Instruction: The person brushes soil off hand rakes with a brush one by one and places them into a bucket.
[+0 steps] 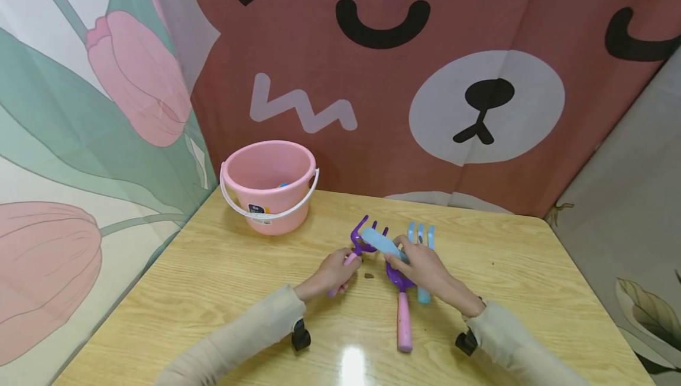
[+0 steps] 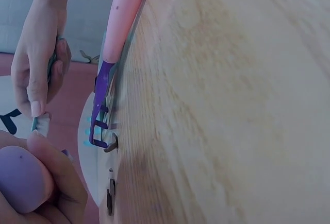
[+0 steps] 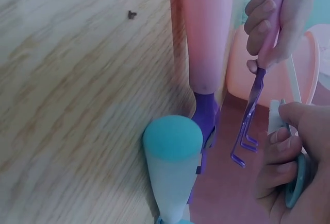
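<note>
My left hand (image 1: 336, 271) grips the pink handle (image 3: 271, 26) of a small purple hand rake (image 1: 363, 243), whose bent tines point away. In my right hand (image 1: 425, 265) is a light blue brush (image 1: 380, 241) with a teal loop (image 3: 296, 183) and a white, bristle-like end (image 3: 275, 117). Its end is close to the rake's tines; whether they touch I cannot tell. Beneath the right hand lie a purple garden fork (image 1: 395, 278) with a pink handle (image 1: 404, 324) and a light blue fork (image 1: 420, 233), both partly covered.
A pink bucket (image 1: 273, 206) with a white bail stands at the back left of the wooden table (image 1: 213, 309), something blue inside it. Small brown bits (image 1: 369, 276) lie between the hands. A printed bear curtain (image 1: 372, 108) hangs behind the table.
</note>
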`<state>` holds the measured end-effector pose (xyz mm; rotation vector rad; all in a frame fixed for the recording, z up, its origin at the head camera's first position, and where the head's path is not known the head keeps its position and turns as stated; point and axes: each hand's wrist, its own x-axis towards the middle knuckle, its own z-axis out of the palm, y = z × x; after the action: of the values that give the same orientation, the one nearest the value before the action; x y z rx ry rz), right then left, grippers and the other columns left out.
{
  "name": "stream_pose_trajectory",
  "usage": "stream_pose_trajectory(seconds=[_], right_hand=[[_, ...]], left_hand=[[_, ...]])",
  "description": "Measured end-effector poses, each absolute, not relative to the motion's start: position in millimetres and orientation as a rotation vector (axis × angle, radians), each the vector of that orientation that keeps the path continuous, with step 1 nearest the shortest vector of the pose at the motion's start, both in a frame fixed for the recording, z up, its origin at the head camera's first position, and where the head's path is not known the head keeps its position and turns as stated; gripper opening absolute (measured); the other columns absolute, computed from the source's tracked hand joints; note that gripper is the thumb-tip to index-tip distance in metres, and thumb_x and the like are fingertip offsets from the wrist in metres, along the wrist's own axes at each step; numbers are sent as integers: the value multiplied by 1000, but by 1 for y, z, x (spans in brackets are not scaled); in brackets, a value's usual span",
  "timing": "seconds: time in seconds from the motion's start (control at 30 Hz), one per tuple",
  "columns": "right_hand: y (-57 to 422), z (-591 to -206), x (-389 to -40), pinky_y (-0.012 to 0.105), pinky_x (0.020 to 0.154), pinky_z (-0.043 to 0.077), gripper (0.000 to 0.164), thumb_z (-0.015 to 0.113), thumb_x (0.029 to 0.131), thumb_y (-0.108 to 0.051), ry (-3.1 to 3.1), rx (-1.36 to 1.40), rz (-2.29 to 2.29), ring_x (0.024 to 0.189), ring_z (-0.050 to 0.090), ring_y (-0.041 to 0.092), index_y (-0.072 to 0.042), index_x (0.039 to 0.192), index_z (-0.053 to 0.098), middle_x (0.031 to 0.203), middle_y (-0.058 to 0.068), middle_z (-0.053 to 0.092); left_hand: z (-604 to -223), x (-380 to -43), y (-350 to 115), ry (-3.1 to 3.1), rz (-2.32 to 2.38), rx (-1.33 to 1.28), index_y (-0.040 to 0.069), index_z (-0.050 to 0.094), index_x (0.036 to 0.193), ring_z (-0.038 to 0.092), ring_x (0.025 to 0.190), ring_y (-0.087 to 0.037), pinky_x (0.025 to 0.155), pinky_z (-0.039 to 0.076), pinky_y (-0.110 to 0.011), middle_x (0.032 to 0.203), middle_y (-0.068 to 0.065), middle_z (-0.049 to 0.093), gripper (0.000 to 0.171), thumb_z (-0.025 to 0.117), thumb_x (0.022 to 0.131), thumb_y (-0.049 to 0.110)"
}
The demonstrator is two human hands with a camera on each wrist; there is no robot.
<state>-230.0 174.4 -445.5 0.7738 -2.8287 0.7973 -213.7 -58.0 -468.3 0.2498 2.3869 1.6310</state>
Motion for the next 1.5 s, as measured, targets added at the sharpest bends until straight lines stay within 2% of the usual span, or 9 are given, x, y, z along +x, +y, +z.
stream_pose_trajectory(seconds=[0.1, 0.4, 0.6, 0.8, 0.9, 1.03, 1.13, 1.3, 1.5], right_hand=[[171, -446, -231, 21, 41, 29, 31, 63, 98, -32, -2816, 790, 789, 43, 34, 1, -5, 114, 57, 54, -10, 42], [169, -455, -234, 16, 39, 23, 28, 66, 97, -29, -2813, 812, 748, 42, 28, 1, -5, 110, 59, 51, -10, 35], [175, -455, -235, 21, 41, 32, 26, 66, 97, -30, -2834, 745, 730, 44, 37, 2, -9, 109, 59, 56, -12, 46], [175, -451, -233, 25, 44, 38, 29, 65, 97, -30, -2847, 679, 784, 47, 44, 5, -7, 114, 58, 64, -8, 60], [171, -450, -233, 24, 42, 36, 31, 64, 98, -31, -2821, 719, 817, 45, 42, 3, -6, 114, 57, 62, -8, 57], [166, -451, -231, 20, 39, 29, 31, 65, 97, -31, -2792, 803, 793, 42, 33, 1, -5, 111, 58, 53, -10, 41], [164, -453, -230, 18, 39, 25, 28, 67, 96, -28, -2784, 838, 770, 43, 28, 1, -5, 109, 58, 52, -11, 34], [167, -455, -229, 18, 39, 25, 29, 69, 95, -29, -2788, 811, 714, 42, 28, 1, -6, 109, 60, 52, -11, 34], [172, -452, -230, 20, 39, 28, 28, 68, 95, -30, -2798, 759, 701, 42, 33, 1, -8, 109, 60, 54, -12, 41]], left_hand=[[-467, -213, -58, 2382, 1635, 256, 0, 57, 106, 46, 40, -12, 36, 43, -23, 62, -17, 58, 22, 54, 101, 22], [-468, -210, -56, 2350, 1633, 229, 1, 57, 107, 45, 40, -12, 35, 41, -23, 63, -14, 58, 23, 55, 101, 23], [-467, -209, -56, 2375, 1606, 209, 0, 58, 111, 45, 39, -12, 34, 40, -23, 62, -11, 57, 25, 56, 100, 22], [-466, -208, -57, 2378, 1615, 224, 2, 58, 105, 45, 40, -13, 35, 41, -23, 63, -14, 58, 21, 56, 100, 23], [-466, -207, -58, 2375, 1624, 223, 3, 58, 103, 45, 40, -13, 35, 40, -23, 62, -14, 58, 20, 56, 100, 22], [-467, -206, -57, 2368, 1628, 226, 3, 57, 104, 45, 40, -12, 35, 41, -23, 62, -13, 57, 20, 56, 101, 22], [-467, -206, -57, 2370, 1631, 235, 2, 58, 106, 45, 40, -12, 35, 41, -23, 63, -14, 58, 21, 55, 101, 22], [-467, -206, -56, 2384, 1627, 248, 1, 59, 107, 45, 39, -12, 34, 40, -23, 63, -16, 58, 22, 56, 100, 21], [-467, -207, -57, 2381, 1617, 246, 0, 59, 111, 45, 39, -12, 34, 40, -23, 62, -14, 58, 24, 56, 100, 21]])
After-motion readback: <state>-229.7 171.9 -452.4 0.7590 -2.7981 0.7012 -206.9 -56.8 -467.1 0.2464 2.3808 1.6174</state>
